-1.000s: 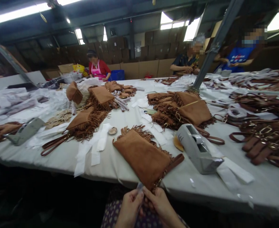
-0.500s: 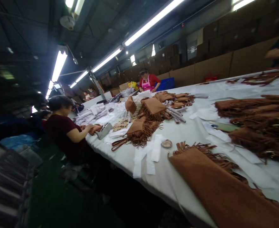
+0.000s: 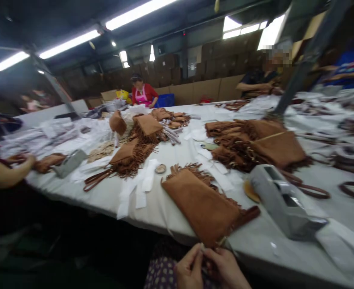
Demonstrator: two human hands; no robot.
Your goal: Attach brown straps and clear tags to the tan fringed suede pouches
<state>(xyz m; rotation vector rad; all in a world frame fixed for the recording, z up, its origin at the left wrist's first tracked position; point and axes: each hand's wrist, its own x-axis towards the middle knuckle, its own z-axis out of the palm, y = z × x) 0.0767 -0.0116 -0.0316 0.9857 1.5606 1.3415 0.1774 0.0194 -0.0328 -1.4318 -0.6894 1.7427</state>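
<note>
In the lower middle of the head view, my left hand pinches thumb to finger on something too small to make out. My right hand is also closed, its fingertips meeting those of the left. Both are at the near corner of a brown suede fringed pouch, which lies on the white-covered table with its fringe facing away. A brown wrist strap extends from the pouch's right end. Whether my fingers grip the pouch's corner is unclear.
A grey tape dispenser stands at the right. Brown fringed pouches are piled behind it, with another group at centre-left. White paper strips lie near a small round object. A co-worker's arm is at the left.
The view has swung right and tilted less. My two hands, the tape dispenser and the pouch's strap have come into view; the co-worker at left is mostly out of frame.
</note>
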